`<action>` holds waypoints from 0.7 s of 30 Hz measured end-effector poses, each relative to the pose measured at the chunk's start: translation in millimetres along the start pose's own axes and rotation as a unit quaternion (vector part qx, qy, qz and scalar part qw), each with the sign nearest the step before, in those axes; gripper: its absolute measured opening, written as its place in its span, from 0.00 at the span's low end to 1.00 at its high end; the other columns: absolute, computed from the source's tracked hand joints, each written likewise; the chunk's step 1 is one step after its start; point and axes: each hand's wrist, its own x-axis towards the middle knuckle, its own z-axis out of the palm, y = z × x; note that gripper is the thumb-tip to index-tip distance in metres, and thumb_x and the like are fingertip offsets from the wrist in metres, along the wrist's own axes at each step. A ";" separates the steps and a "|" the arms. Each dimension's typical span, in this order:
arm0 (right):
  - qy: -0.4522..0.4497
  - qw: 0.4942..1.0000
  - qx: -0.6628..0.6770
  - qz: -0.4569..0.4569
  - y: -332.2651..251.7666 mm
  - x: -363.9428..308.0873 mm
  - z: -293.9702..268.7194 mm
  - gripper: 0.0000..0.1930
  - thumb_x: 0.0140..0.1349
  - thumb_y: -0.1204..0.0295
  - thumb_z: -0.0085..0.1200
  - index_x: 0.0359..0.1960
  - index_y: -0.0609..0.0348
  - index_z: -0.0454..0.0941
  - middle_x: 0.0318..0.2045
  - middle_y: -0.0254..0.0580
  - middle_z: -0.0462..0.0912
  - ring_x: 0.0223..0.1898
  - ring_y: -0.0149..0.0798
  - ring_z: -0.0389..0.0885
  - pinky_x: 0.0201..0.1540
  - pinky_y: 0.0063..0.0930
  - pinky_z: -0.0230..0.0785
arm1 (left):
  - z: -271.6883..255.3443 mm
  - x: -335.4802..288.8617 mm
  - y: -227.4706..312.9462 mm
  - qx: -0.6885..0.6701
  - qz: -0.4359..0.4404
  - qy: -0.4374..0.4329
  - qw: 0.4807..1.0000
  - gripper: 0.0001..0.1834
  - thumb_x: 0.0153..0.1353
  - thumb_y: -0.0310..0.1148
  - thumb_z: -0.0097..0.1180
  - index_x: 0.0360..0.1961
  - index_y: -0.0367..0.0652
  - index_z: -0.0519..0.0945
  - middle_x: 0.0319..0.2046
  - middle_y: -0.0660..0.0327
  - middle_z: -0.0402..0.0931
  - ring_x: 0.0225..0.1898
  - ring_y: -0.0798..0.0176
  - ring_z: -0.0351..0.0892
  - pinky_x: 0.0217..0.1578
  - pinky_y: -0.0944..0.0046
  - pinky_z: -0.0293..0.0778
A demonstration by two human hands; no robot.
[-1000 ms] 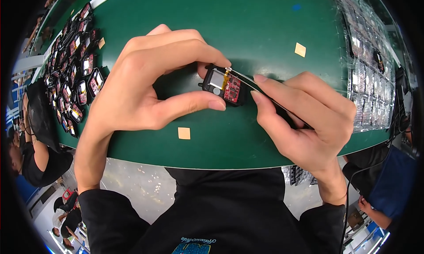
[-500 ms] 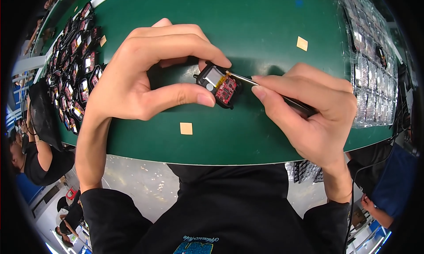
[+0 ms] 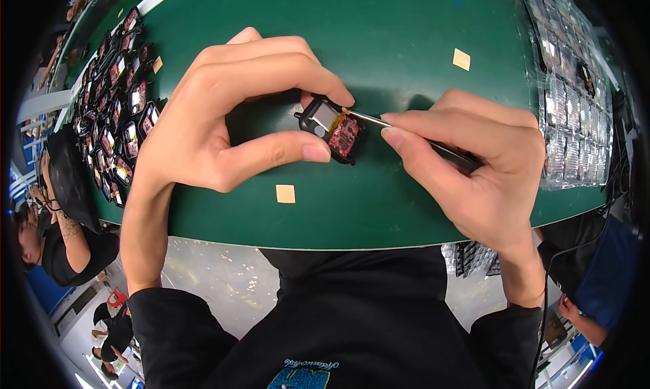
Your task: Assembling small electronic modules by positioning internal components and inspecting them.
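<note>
Between the thumb and fingers of my left hand [image 3: 230,118] is a small black device housing [image 3: 313,126], its open side facing up. Inside it lie a silver battery cell, amber tape and a red circuit board [image 3: 346,136]. My right hand [image 3: 474,159] is closed around a dark-handled pair of tweezers [image 3: 369,118]. The metal tip of the tweezers touches or nearly touches the amber tape at the housing's upper edge; which of these I cannot tell.
Many similar open devices [image 3: 108,118] crowd the left end of the green table [image 3: 379,220]. Clear plastic trays [image 3: 575,118] are stacked at the right. Small cream squares [image 3: 286,194] lie on the tabletop. Other people sit beyond both ends.
The device and both hands keep nearly the same pose. The tweezer tip has shifted very slightly left along the housing's upper edge. The whole view has moved a little.
</note>
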 end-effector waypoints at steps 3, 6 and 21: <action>0.005 1.000 -0.007 -0.009 -2.6 -0.9 -1.8 0.08 0.60 0.83 0.74 0.40 0.65 0.95 0.23 0.38 0.86 0.22 0.28 0.78 0.26 0.23 0.64 | -2.1 1.7 2.3 0.013 0.024 -0.003 1.000 0.31 0.53 0.51 0.79 0.48 0.34 0.92 0.39 0.55 0.89 0.39 0.56 0.85 0.45 0.59 0.67; 0.007 1.000 -0.011 -0.008 -4.5 -0.2 -0.6 0.08 0.59 0.84 0.74 0.40 0.65 0.95 0.23 0.38 0.86 0.21 0.27 0.78 0.25 0.23 0.63 | -3.8 -0.3 5.2 0.019 0.014 -0.012 1.000 0.30 0.54 0.50 0.78 0.47 0.33 0.93 0.39 0.54 0.89 0.39 0.56 0.85 0.44 0.58 0.67; 0.018 0.997 -0.028 -0.063 0.2 -4.4 0.6 0.08 0.58 0.85 0.73 0.39 0.65 0.95 0.22 0.37 0.84 0.19 0.25 0.76 0.22 0.23 0.60 | -2.3 0.7 5.9 0.012 0.009 -0.006 1.000 0.31 0.52 0.50 0.80 0.49 0.35 0.93 0.41 0.55 0.90 0.40 0.57 0.84 0.45 0.59 0.66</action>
